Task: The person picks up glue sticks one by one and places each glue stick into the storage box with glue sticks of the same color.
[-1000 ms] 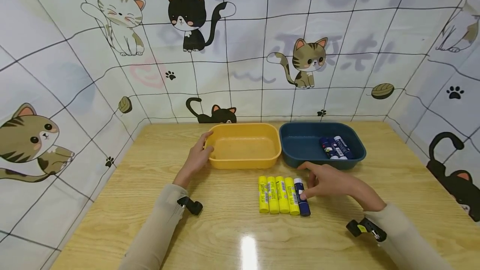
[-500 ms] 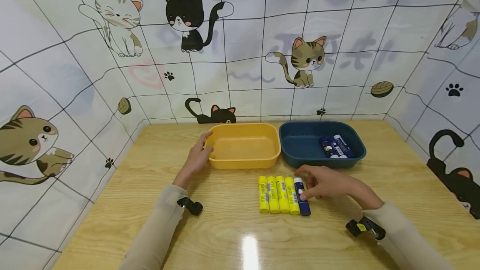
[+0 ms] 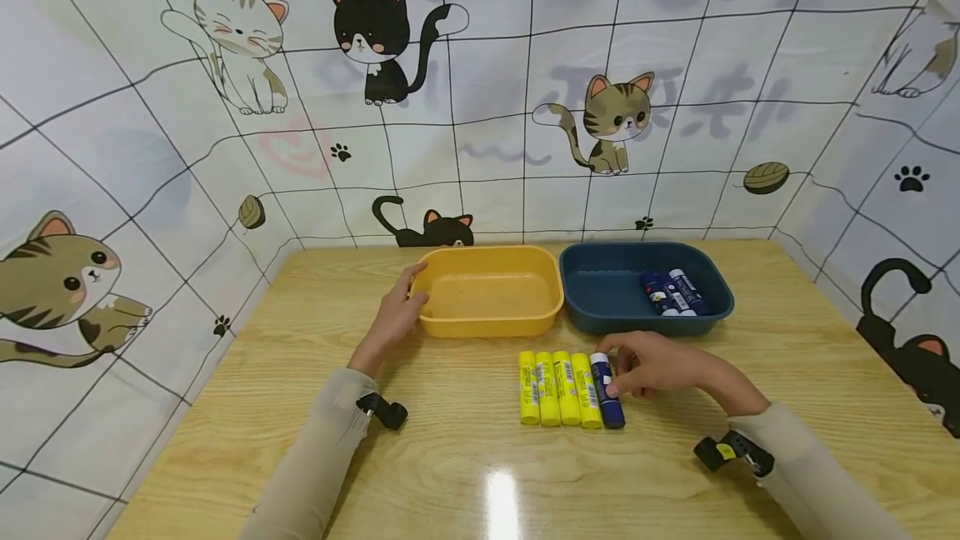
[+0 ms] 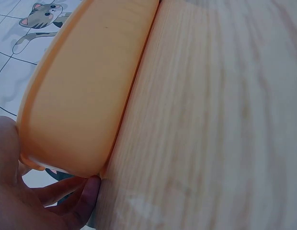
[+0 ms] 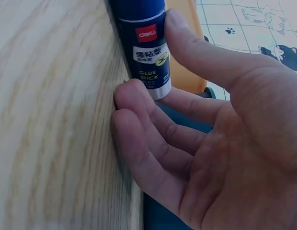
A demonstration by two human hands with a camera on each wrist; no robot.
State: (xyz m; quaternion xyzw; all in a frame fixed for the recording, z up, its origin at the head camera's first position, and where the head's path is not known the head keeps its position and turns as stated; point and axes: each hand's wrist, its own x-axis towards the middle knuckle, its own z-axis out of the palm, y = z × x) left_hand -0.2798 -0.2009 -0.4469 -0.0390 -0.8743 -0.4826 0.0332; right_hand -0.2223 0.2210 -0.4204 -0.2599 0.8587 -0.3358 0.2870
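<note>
My right hand (image 3: 663, 363) pinches a dark blue glue stick (image 3: 612, 412) with a white end, thumb on one side and index finger by the white end. In the right wrist view, the label of this glue stick (image 5: 146, 52) faces me, and the other fingers curl below it near the table. Left of it lie several yellow glue sticks (image 3: 566, 390), side by side in a row. My left hand (image 3: 392, 319) grips the left end of a yellow plastic bin (image 3: 487, 328). The left wrist view has the fingertips against the lower wall of that bin (image 4: 81, 91).
A dark blue bin (image 3: 637, 324) stands against the yellow bin's right side. Several blue glue sticks (image 3: 675, 294) lie in its right part. Behind both bins rises a wall covering (image 3: 495, 140) with printed cats. The wooden table (image 3: 420, 473) extends toward me.
My right index finger has drawn in from near the blue bin's front to the blue glue stick's white end. My left hand stays on the yellow bin.
</note>
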